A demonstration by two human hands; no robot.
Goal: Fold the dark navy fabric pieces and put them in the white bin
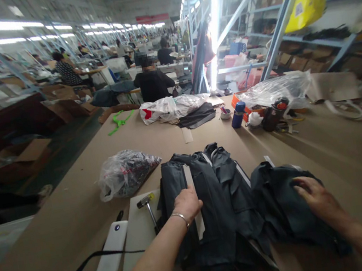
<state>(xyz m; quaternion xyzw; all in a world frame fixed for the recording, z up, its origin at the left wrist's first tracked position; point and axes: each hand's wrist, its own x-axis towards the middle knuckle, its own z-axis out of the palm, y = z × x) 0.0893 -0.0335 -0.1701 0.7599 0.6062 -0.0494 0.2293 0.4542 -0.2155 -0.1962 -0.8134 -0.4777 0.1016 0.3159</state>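
Note:
My left hand (186, 203) lies on a stack of dark grey fabric pieces (207, 205), fingers curled over its left edge beside a white paper strip (194, 198). A bracelet shows on that wrist. My right hand (314, 196) rests on a separate dark fabric bundle (283, 201) to the right, its fingers pressed into the cloth. Both piles sit on the brown table (75, 210) close to me.
A small hammer (147, 204) lies on a white board left of the stack, beside a white power bank (114, 252) with a black cable. A plastic bag of dark items (124, 173) sits further left. Bags, a blue bottle (237, 114) and clutter line the far edge. People work beyond.

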